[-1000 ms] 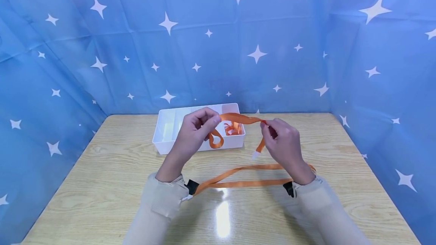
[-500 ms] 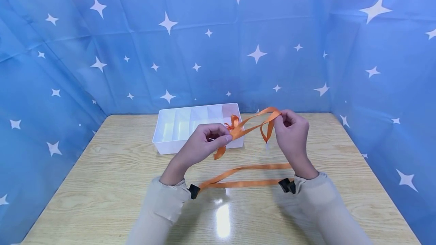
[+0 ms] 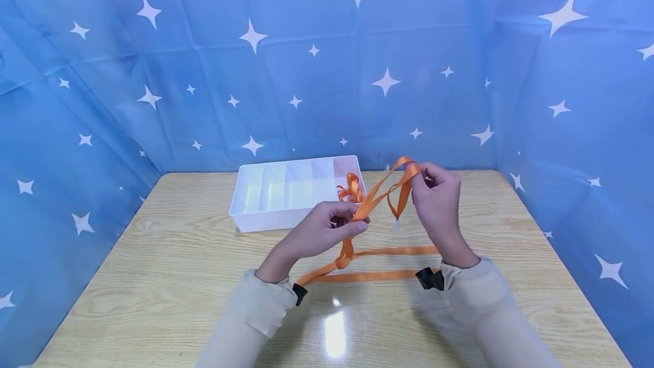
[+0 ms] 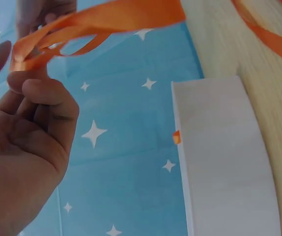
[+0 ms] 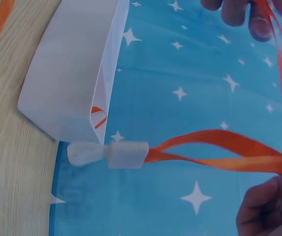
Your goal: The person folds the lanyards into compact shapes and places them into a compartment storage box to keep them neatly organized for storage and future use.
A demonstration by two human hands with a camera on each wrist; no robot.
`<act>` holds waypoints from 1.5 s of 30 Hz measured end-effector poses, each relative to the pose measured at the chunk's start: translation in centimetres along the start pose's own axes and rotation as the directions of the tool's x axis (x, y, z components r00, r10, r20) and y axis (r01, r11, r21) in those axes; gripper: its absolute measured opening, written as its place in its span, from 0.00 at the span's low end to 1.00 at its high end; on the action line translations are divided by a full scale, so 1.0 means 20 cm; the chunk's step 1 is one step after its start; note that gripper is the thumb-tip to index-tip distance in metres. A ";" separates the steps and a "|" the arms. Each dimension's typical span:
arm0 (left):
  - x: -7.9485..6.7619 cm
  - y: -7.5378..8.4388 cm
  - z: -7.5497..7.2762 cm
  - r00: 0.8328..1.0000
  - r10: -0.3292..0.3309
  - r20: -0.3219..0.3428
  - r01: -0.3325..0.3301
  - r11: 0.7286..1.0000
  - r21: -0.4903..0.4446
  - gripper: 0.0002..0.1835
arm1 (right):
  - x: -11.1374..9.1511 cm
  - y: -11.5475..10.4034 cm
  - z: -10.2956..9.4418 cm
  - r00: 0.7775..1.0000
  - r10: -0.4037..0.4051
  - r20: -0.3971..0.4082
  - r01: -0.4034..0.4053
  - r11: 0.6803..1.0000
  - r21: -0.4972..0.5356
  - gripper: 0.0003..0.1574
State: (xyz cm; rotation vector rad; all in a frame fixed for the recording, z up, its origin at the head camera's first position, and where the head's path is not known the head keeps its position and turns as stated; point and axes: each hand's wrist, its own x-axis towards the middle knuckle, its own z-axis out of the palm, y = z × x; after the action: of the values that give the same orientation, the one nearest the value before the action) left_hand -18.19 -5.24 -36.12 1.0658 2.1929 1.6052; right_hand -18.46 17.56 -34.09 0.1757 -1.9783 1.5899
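Note:
An orange lanyard (image 3: 375,196) is stretched between my two hands in the head view. My left hand (image 3: 327,229) holds its strands between thumb and curled fingers, and a looped end hangs below that hand. Higher and to the right, my right hand (image 3: 438,200) pinches the folded band. From the right hand a short loop dangles, ending in a white plastic clip (image 5: 127,155) seen in the right wrist view. Below the hands a second orange lanyard (image 3: 378,276) lies on the table, partly hidden behind the wrists.
Behind the left hand stands a white divided box (image 3: 271,221). Its right-end compartment contains a bunched orange lanyard (image 3: 351,188). The wooden table (image 3: 153,254) meets a blue curtain (image 3: 317,101) with white stars at the back and sides.
My left hand has moved right and lower along the lanyard, and the tail beneath it now hangs longer. The right hand rose and shifted right, then stayed nearly still.

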 end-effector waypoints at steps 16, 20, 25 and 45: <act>0.03 0.12 -0.02 0.985 0.108 -0.132 -0.119 0.990 -0.075 0.12 | -0.07 -0.07 0.02 0.977 -0.157 0.147 0.183 0.965 -0.186 0.07; 0.03 0.15 -0.03 0.981 0.113 -0.157 -0.130 0.987 -0.097 0.08 | -0.08 -0.06 0.02 0.966 -0.121 0.228 0.163 0.971 -0.175 0.09; 0.03 0.16 -0.04 0.978 0.107 -0.178 -0.120 0.991 -0.063 0.06 | -0.07 0.05 0.01 0.953 -0.079 0.294 0.143 0.969 -0.202 0.15; -0.01 0.12 -0.14 0.892 0.229 -0.390 -0.181 0.971 0.156 0.06 | -0.06 0.05 -0.06 0.878 0.028 0.479 0.073 0.979 -0.190 0.10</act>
State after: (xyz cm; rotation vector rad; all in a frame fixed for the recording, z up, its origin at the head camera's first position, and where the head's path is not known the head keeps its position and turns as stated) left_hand -18.62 -7.11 -32.92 1.1092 2.5349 1.9649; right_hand -17.47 18.56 -35.35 0.5571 -2.4895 1.4081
